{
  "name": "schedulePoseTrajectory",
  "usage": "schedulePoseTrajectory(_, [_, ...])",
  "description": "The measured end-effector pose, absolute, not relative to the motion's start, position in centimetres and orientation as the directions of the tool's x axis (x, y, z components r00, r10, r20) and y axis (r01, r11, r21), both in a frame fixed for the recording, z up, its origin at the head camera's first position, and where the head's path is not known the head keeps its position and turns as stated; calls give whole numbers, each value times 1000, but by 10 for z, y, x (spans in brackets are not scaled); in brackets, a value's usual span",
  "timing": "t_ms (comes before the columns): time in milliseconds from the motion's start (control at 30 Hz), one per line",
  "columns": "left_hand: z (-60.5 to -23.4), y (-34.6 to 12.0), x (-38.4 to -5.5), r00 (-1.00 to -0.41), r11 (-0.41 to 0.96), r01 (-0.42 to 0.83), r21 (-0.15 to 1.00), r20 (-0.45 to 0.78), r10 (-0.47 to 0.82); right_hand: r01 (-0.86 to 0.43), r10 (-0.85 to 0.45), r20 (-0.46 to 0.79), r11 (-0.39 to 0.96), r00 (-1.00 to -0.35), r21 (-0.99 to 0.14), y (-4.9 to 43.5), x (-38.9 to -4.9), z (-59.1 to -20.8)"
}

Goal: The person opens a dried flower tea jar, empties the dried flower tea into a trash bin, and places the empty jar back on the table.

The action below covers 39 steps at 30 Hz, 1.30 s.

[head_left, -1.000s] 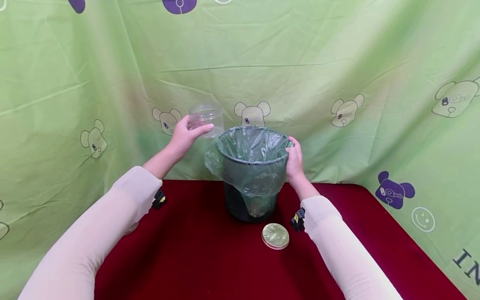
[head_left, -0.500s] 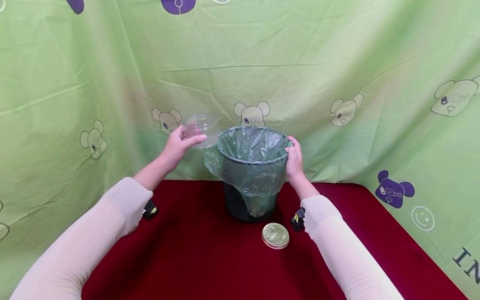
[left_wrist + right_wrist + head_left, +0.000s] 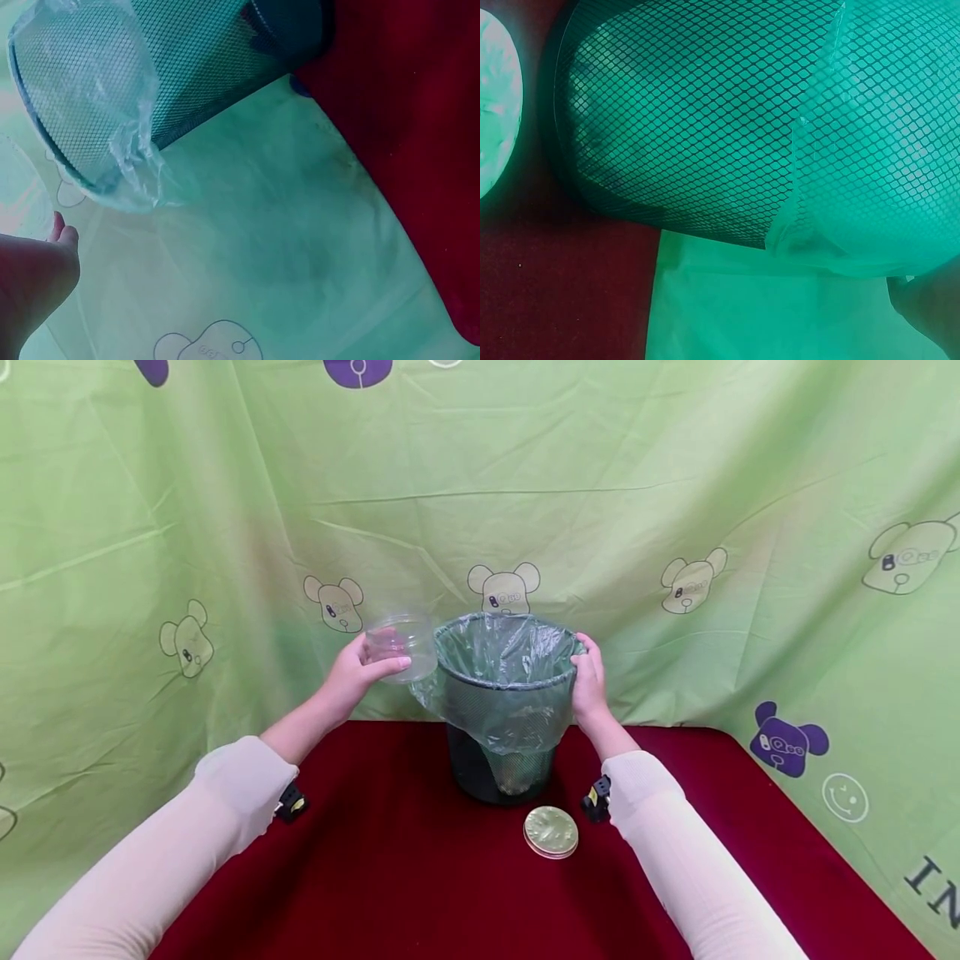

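We've the jar (image 3: 414, 647) gripped in our left hand (image 3: 352, 672), just left of the rim (image 3: 517, 687) of the bin (image 3: 491, 777), our right hand (image 3: 589, 681) gripping its right edge; table (image 3: 420, 877) spreads wide towards us; we count one jar, one bin, one lid (image 3: 551, 831)

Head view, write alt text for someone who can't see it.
A person's left hand holds a clear container beside a mesh bin lined with a translucent bag, which the right hand grips at the edge. A gold disc lies nearby on the red table.
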<state>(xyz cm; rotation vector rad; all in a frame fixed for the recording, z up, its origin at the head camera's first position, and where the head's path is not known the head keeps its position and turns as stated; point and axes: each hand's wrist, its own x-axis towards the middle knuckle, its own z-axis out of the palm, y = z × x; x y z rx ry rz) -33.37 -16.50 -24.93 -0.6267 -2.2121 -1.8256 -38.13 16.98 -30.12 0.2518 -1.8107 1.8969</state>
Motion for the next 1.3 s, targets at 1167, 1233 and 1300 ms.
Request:
schedulePoseTrajectory(1167, [-331, -154, -323, -903, 121, 366, 923, 320, 287, -473, 229, 458, -11, -859, -881, 170, -382, -301])
schedulePoseTrajectory(1233, [-336, -153, -322, -904, 120, 355, 927, 307, 298, -471, 231, 456, -11, -859, -882, 170, -382, -301])
schedulePoseTrajectory(1300, [-340, -152, -320, -905, 120, 344, 931, 295, 306, -470, 229, 456, -8, -860, -883, 169, -381, -300])
